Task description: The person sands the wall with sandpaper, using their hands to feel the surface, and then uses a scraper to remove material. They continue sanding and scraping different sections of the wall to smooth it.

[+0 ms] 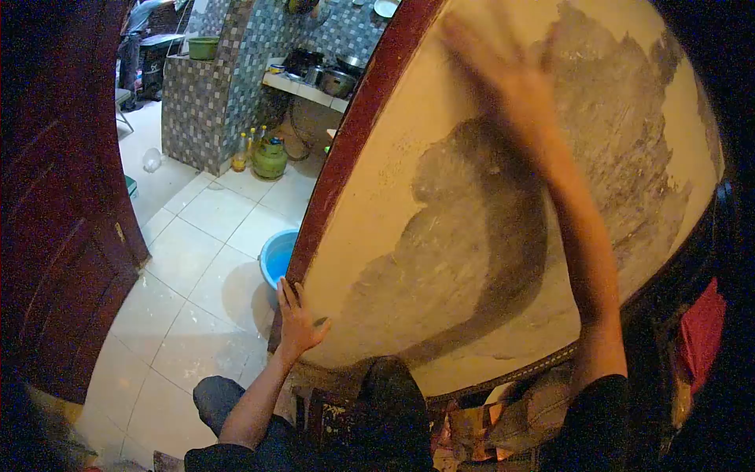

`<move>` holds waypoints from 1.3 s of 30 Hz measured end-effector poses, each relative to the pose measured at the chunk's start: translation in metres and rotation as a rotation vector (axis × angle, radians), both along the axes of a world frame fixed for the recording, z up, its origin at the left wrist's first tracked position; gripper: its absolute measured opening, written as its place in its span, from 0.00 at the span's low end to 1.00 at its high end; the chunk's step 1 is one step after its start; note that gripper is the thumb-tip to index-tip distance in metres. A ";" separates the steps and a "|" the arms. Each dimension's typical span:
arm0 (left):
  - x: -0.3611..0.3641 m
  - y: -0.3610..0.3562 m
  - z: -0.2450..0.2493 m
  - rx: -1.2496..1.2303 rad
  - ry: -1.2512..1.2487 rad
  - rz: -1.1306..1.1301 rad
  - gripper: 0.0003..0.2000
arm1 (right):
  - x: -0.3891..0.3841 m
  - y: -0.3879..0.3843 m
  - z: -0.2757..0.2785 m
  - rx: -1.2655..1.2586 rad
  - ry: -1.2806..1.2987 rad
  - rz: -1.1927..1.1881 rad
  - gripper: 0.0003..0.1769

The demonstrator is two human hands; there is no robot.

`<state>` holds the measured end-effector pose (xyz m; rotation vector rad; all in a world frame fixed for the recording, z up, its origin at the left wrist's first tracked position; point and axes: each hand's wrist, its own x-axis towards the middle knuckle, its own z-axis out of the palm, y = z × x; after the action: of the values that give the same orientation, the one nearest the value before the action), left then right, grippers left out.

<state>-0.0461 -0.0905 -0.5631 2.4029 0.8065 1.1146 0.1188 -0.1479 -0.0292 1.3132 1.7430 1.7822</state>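
Note:
My left hand (299, 324) rests with its fingers apart on the lower edge of the dark red door frame (358, 126), its thumb against the wall. High on the cream wall (346, 228), my right hand (511, 86) is blurred by motion. Its fingers look stretched out and spread, and no object shows in it; what lies under the palm is hidden. Around and below that hand, large rough grey-brown patches (448, 228) show where the paint is gone. My right arm casts a shadow across them.
A dark red door (63, 197) stands at the left. Beyond the frame, a blue basin (277, 256) sits on white floor tiles (197, 259). Farther back are a green gas cylinder (269, 160), bottles (240, 153) and pots (336, 82) on a tiled counter. A red cloth (701, 334) hangs at right.

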 end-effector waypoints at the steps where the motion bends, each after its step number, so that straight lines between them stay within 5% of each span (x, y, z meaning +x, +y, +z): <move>1: -0.002 -0.001 0.000 -0.004 0.010 -0.001 0.58 | 0.010 0.003 0.018 0.142 0.030 0.027 0.31; 3: -0.001 -0.001 0.005 -0.130 -0.038 -0.013 0.58 | 0.008 0.006 0.006 0.285 0.064 0.055 0.32; 7: -0.002 -0.003 0.003 -0.051 -0.075 -0.023 0.58 | 0.006 -0.008 -0.133 -0.549 -0.098 0.125 0.33; 10: -0.001 -0.002 0.006 -0.059 -0.053 0.002 0.58 | 0.000 -0.005 -0.099 -0.543 0.065 0.190 0.32; 14: 0.000 -0.002 0.002 -0.025 -0.077 -0.014 0.59 | 0.000 0.002 0.017 0.255 -0.009 0.000 0.35; 15: -0.001 -0.002 0.001 -0.056 -0.092 -0.025 0.59 | 0.003 0.003 0.011 0.255 -0.001 -0.004 0.35; 17: -0.001 -0.001 -0.003 -0.046 -0.072 -0.020 0.59 | 0.001 0.011 -0.014 0.129 0.105 0.130 0.35; 20: 0.002 -0.003 -0.003 -0.040 -0.074 -0.016 0.58 | 0.000 -0.005 -0.110 -0.648 0.050 0.106 0.31; 23: -0.002 -0.001 0.003 -0.033 -0.077 -0.011 0.58 | 0.000 -0.007 -0.084 -0.526 -0.062 0.162 0.31; 26: 0.001 -0.002 0.004 -0.038 -0.060 -0.009 0.58 | 0.011 -0.003 0.009 0.007 0.209 0.178 0.33; 29: -0.002 -0.001 0.000 -0.020 -0.037 -0.011 0.58 | 0.005 -0.013 0.017 0.321 0.054 0.081 0.33; 33: 0.006 0.003 -0.015 0.087 -0.042 0.017 0.58 | 0.008 -0.029 -0.060 -0.322 0.184 0.071 0.38; 37: 0.005 -0.001 -0.004 -0.010 -0.091 0.011 0.58 | 0.008 -0.033 -0.043 -0.335 -0.020 0.058 0.35; 39: 0.004 -0.001 -0.005 -0.049 -0.048 0.010 0.58 | 0.008 -0.030 0.010 0.037 -0.033 0.002 0.33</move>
<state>-0.0418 -0.0919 -0.5677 2.3254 0.8212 1.1378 0.1271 -0.1776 -0.0188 1.2895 1.7032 1.8348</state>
